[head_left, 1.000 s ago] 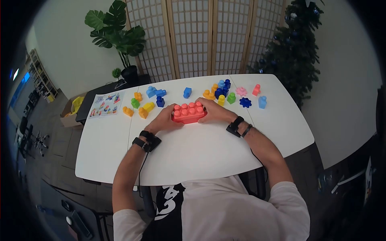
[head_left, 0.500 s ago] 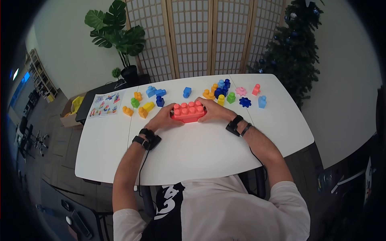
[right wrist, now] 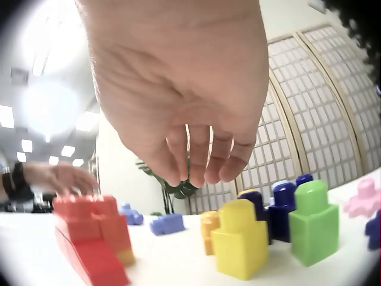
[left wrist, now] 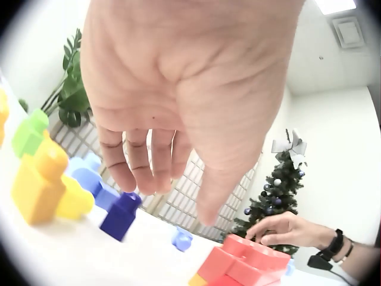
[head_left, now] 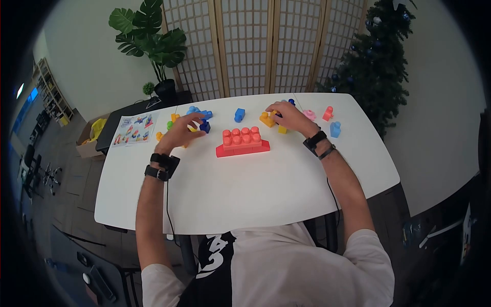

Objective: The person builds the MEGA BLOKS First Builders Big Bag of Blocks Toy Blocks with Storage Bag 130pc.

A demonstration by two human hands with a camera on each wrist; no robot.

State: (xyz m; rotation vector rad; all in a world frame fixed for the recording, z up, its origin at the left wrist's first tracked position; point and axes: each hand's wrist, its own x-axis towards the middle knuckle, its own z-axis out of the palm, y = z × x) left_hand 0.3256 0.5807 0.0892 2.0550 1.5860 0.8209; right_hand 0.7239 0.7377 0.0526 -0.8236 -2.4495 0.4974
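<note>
The red brick assembly (head_left: 242, 143), a base with sloped ends under two rows of studs, stood on the table (head_left: 240, 199) at the centre of the head view, with neither hand touching it. The left hand (head_left: 179, 134), left of centre, held nothing; its fingers hung loosely bent near the dark blue block (head_left: 204, 126). The right hand (head_left: 295, 121), right of centre, looked empty too, its relaxed fingertips above a cluster of blocks.

That cluster seemed the likeliest place for trouble. At the lower centre of the right wrist view, the yellow block (right wrist: 240, 241) stood near the green block (right wrist: 314, 223), so a hasty pinch could have toppled a neighbour or caught the wrong piece. The left hand covered some blocks in the head view, and a low sweep might have tipped the orange block (left wrist: 38, 185), upright at the left of its wrist view. A careless inward swing of either hand could have jolted the red brick assembly, while the black cable (head_left: 167, 204), left of centre, might have snagged at the table's near edge
</note>
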